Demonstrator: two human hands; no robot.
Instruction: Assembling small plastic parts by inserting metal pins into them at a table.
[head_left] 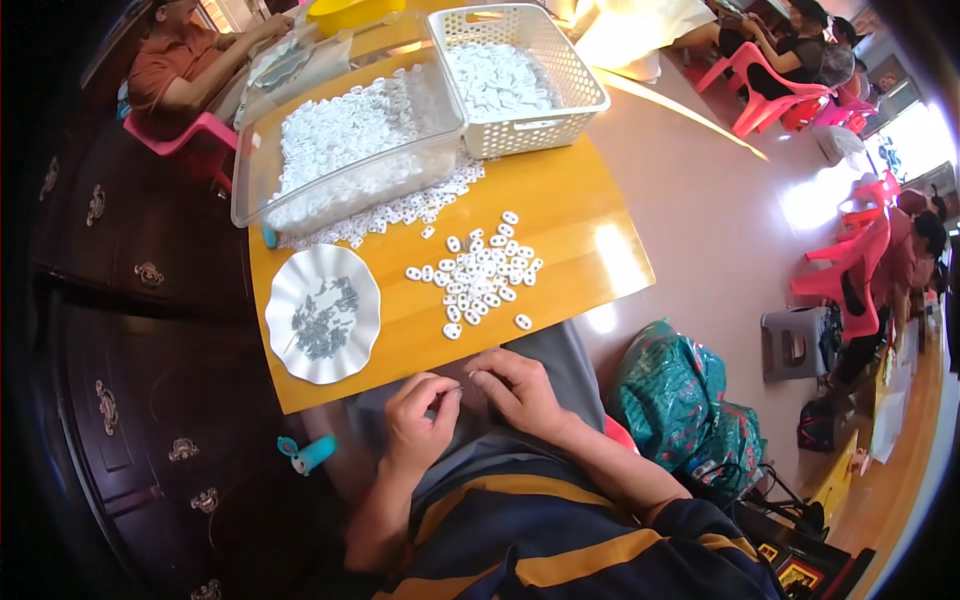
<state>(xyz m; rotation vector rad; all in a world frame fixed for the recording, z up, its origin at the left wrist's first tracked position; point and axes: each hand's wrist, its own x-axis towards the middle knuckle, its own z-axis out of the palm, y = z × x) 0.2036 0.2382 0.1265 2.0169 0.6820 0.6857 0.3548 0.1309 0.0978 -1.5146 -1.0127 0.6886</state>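
My left hand [422, 412] is closed in a pinch over my lap, just off the table's near edge. A thin dark metal piece shows at its fingertips. Close to its right, my right hand [518, 388] also pinches, with a tiny pale bit at the fingertips too small to name. Beyond my hands lies a loose pile of small white oval pieces [480, 278] with dark holes. A white scalloped plate [362, 343] to the left holds many small grey metal pieces [325, 330].
At the back of the yellow table [590, 240] stand a clear plastic bin [375, 175] and a white perforated basket [560, 127], both full of white pieces. Dark drawers [150, 380] flank the left. A green bag [665, 385] sits on the floor at right. Other people sit around.
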